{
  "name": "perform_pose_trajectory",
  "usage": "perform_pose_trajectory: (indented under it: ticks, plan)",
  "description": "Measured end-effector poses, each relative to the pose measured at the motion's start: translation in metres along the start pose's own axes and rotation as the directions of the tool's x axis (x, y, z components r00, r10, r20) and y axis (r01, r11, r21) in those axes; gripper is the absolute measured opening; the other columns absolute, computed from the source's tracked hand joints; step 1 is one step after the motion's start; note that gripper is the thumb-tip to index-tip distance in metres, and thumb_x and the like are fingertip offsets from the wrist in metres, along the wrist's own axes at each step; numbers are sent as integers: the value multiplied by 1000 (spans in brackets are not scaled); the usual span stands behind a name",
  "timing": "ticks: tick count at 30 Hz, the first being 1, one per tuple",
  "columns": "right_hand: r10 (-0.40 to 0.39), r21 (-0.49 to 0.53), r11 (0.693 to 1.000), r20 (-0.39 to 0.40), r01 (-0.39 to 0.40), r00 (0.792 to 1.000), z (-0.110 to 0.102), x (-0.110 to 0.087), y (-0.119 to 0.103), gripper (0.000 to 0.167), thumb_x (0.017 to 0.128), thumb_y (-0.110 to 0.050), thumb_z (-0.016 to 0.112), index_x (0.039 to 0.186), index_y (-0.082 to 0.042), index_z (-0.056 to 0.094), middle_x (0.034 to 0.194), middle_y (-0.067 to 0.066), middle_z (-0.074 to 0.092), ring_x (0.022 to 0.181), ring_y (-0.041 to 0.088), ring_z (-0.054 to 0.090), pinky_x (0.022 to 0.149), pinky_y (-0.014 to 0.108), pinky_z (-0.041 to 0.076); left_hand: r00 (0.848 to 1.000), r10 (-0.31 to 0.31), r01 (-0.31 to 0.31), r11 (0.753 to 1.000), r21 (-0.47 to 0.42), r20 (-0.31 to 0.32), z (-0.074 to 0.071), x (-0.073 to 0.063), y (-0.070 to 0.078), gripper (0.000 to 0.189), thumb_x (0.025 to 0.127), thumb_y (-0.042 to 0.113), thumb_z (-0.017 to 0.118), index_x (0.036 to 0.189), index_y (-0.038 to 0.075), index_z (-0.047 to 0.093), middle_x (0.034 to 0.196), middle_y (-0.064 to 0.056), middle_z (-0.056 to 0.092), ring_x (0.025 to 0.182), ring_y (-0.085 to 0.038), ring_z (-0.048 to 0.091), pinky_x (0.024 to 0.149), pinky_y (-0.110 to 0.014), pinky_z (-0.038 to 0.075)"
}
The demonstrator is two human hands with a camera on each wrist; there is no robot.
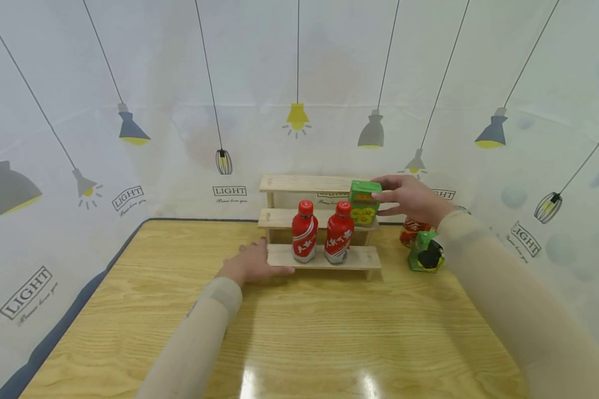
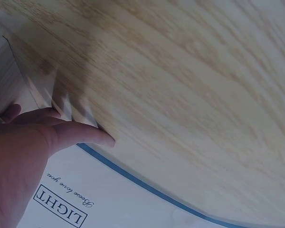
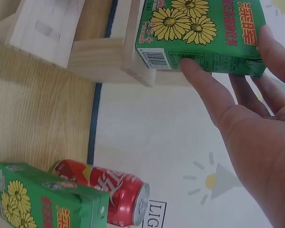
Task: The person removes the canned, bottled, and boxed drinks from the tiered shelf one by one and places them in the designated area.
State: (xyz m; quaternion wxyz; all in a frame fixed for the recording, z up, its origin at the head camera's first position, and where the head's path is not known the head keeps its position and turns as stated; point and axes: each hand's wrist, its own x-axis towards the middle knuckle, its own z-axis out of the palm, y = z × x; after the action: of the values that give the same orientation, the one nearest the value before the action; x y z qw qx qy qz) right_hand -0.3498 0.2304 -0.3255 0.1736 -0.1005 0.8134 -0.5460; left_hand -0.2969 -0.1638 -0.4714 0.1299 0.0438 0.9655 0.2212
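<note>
A three-tier wooden rack (image 1: 274,218) stands at the back of the table. My right hand (image 1: 414,197) holds a green drink carton (image 1: 363,204) with yellow flowers, upright at the right end of the middle tier. In the right wrist view, the carton's base (image 3: 154,58) meets the plank. My left hand (image 1: 252,262) rests by the left end of the lowest tier, fingers spread, thumb along its front edge. Two red-capped bottles, the left bottle (image 1: 305,233) and the right bottle (image 1: 339,233), stand on that tier.
Right of the rack, a second green carton (image 1: 426,257) with a dark patch on it stands before a red soda can (image 1: 410,231). Behind the wooden table (image 1: 319,332) hangs a white cloth (image 1: 179,138) printed with lamps.
</note>
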Motion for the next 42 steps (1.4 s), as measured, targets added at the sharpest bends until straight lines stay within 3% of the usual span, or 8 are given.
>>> perform_pose_trajectory:
  ticks: [10,16,21,25,35,42]
  plan:
    - [-19,-79,997,-53,15,998,-26,-22,9,57,109,-27,63,160,-8,44,159,17,44,130,28,64,107,51,59,1000,6,-6,1000,17,8,2,0,1,148,61,104,63,167,8,27,169,-21,41,160,-56,23,115,-88,26]
    - [-23,-138,990,-78,12,997,-57,-39,15,62,110,-33,60,164,-8,39,166,13,38,120,9,69,108,47,59,1000,5,-6,1000,18,10,2,2,-1,150,59,105,62,168,7,26,170,-22,39,160,-57,22,114,-89,25]
    - [-19,-139,990,-96,5,995,-86,-59,22,68,109,-37,62,165,-7,36,144,-8,58,114,1,70,107,43,60,1000,-1,1,1000,16,3,3,4,-3,146,63,102,64,168,8,26,170,-21,39,160,-57,22,114,-90,24]
    - [-13,-167,986,-112,-6,994,-108,-77,31,70,109,-40,61,164,-6,35,127,-25,62,113,-5,68,103,37,63,1000,3,-3,1000,11,2,3,3,-2,142,65,99,66,167,9,27,169,-21,41,160,-57,24,114,-89,26]
    - [-1,-299,951,-233,-71,972,-148,-122,62,72,109,-44,59,162,-1,34,116,-37,55,102,-13,65,91,26,65,1000,3,-3,1000,8,10,3,4,-1,150,58,106,62,167,10,27,170,-19,40,160,-56,23,115,-89,25]
    - [15,-354,927,-284,-120,959,-160,-138,89,80,110,-45,57,164,6,27,124,-25,51,95,-18,60,88,27,66,1000,-3,3,1000,6,14,2,3,-1,151,57,107,62,168,10,27,170,-19,39,161,-56,22,116,-88,25]
